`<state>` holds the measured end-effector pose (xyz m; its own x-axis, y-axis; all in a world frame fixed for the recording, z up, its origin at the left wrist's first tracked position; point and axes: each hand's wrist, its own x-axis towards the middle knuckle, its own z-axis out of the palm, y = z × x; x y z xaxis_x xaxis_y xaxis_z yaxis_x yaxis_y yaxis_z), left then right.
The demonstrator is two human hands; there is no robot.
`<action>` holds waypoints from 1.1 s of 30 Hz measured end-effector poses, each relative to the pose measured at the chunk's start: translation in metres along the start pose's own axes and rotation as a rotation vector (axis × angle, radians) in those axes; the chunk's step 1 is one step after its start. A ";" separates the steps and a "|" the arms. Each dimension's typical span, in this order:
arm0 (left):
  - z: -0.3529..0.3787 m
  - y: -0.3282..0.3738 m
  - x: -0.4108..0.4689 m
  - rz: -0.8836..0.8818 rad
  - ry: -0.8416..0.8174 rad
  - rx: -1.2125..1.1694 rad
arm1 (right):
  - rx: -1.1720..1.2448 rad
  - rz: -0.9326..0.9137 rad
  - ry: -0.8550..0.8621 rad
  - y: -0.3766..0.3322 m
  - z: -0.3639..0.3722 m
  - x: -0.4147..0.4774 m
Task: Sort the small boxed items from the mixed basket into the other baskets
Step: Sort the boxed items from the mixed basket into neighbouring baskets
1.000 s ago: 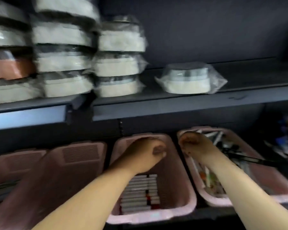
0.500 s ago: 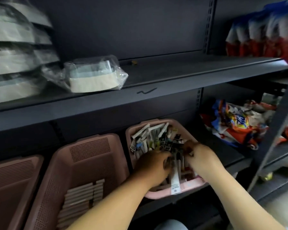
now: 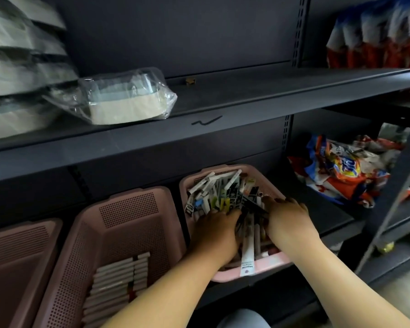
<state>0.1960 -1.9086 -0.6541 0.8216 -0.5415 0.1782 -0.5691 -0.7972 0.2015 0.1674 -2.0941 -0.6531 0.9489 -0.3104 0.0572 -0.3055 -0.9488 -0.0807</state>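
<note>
pink baskets [image 3: 17, 245] [image 3: 128, 207] [image 3: 272, 262]: 3 | hands [image 3: 217, 229] [image 3: 288, 216]: 2 | boxed items [image 3: 223, 192]: too jumbled to count

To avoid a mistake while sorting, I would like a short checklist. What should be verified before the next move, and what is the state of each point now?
1. Both hands in the mixed basket: ok. The left hand and right hand are among its boxes.
2. One box singled out in a grip: cannot tell. Both hands are partly buried in the pile.
3. Nothing about to fall out: not ok. A long white box overhangs the front rim and might slip out.
4. Room in the middle basket: ok. Bare floor shows behind its rows of white boxes.
5. The two baskets stand side by side: ok.
</note>
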 end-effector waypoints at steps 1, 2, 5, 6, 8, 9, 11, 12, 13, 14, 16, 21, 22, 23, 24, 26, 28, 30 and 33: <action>0.000 0.000 -0.001 -0.007 0.005 -0.020 | -0.016 -0.009 -0.001 0.000 -0.001 0.000; 0.000 -0.001 -0.001 -0.017 0.006 -0.047 | -0.032 -0.010 0.001 -0.001 -0.002 0.000; -0.003 -0.002 -0.003 -0.053 -0.012 -0.144 | -0.051 -0.014 -0.025 -0.001 -0.002 0.000; -0.004 -0.002 -0.005 -0.058 -0.017 -0.178 | -0.047 -0.021 -0.035 -0.001 -0.003 0.000; -0.006 -0.002 -0.006 -0.061 -0.010 -0.241 | -0.030 -0.031 -0.037 -0.001 -0.005 0.000; -0.008 -0.002 -0.006 -0.062 -0.002 -0.270 | -0.019 -0.034 -0.034 -0.001 -0.006 0.000; -0.010 -0.003 -0.005 -0.059 0.008 -0.293 | -0.001 -0.044 -0.021 -0.001 -0.005 0.000; -0.010 -0.003 -0.004 -0.058 0.009 -0.290 | -0.003 -0.051 -0.014 -0.001 -0.005 -0.001; -0.010 -0.003 -0.004 -0.060 0.010 -0.291 | -0.008 -0.060 -0.011 -0.001 -0.005 -0.001; -0.010 -0.003 -0.004 -0.065 0.012 -0.297 | -0.009 -0.062 -0.017 -0.002 -0.006 -0.002; -0.009 -0.003 -0.004 -0.076 0.023 -0.312 | 0.022 -0.048 -0.052 -0.003 -0.008 -0.002; -0.007 -0.006 -0.003 -0.090 0.027 -0.348 | 0.153 -0.034 0.019 0.000 -0.011 -0.007; -0.006 -0.006 -0.003 -0.099 0.026 -0.362 | 0.188 -0.037 0.043 0.001 -0.011 -0.010; -0.006 -0.007 -0.003 -0.111 0.026 -0.381 | 0.232 -0.032 0.058 0.001 -0.012 -0.013; -0.006 -0.008 -0.003 -0.125 0.027 -0.404 | 0.286 -0.014 0.061 0.000 -0.015 -0.016; -0.005 -0.009 -0.002 -0.150 0.037 -0.451 | 0.410 0.048 0.029 -0.001 -0.023 -0.017; -0.005 -0.011 -0.001 -0.173 0.046 -0.486 | 0.493 0.086 -0.056 -0.006 -0.030 -0.018; -0.006 -0.010 -0.001 -0.192 0.050 -0.518 | 0.498 0.075 -0.163 -0.016 -0.033 -0.020; -0.006 -0.010 -0.001 -0.198 0.041 -0.546 | 0.429 0.072 -0.339 -0.035 -0.029 -0.019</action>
<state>0.2006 -1.8985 -0.6506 0.9183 -0.3767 0.1220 -0.3486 -0.6229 0.7003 0.1577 -2.0571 -0.6228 0.9207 -0.2702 -0.2815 -0.3784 -0.7946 -0.4747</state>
